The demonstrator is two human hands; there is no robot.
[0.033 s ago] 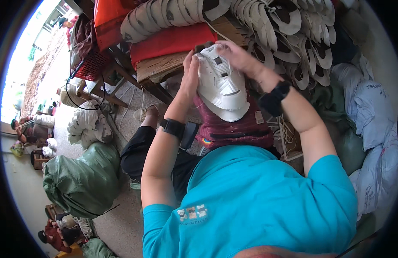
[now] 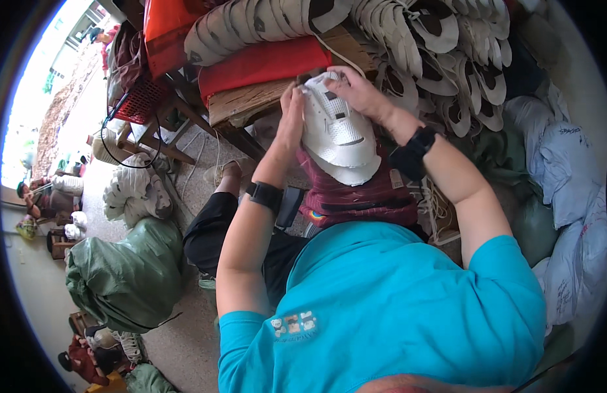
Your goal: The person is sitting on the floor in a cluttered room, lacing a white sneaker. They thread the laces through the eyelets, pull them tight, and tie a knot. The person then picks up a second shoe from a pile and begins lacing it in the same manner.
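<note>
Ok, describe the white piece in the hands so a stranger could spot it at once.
Start at the wooden bench under the red cushion. Just in front of it, the left hand and right hand hold a white perforated shoe upper above a maroon bundle. Unlike the stacked uppers behind, it is single and opened flat.

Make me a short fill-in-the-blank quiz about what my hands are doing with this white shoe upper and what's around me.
1. Both the left hand and the right hand hold a perforated shoe upper coloured ____.
2. Each wrist wears a ____ band.
3. The big tied sack on the floor is ____.
4. The person's shirt is ____.

Missing words: white; black; green; turquoise
</note>
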